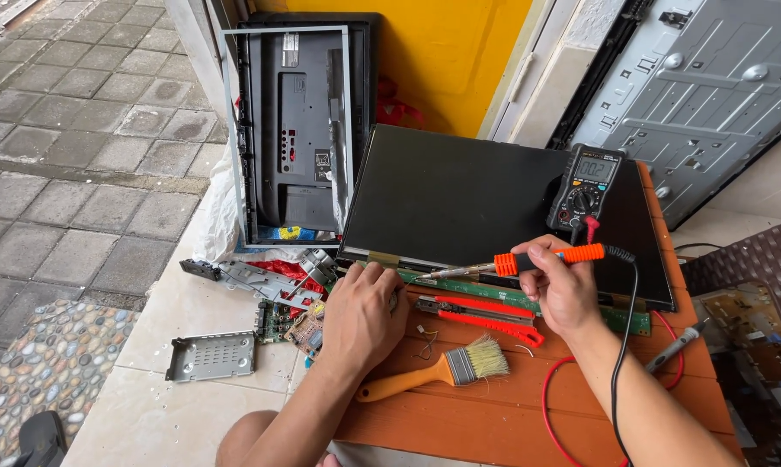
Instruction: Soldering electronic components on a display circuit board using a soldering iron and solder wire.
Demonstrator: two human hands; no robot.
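Observation:
My right hand grips an orange-and-black soldering iron, its metal tip pointing left at the long green circuit strip along the near edge of a black display panel. My left hand rests knuckles-up on the left end of that strip, pressing something I cannot make out. A black multimeter lies on the panel's far right corner, with its black lead running down past my right forearm.
Red-handled pliers and an orange-handled paintbrush lie on the orange wooden table. A red wire loops at right. A television back cover leans behind; circuit boards and a metal plate lie on the tiles.

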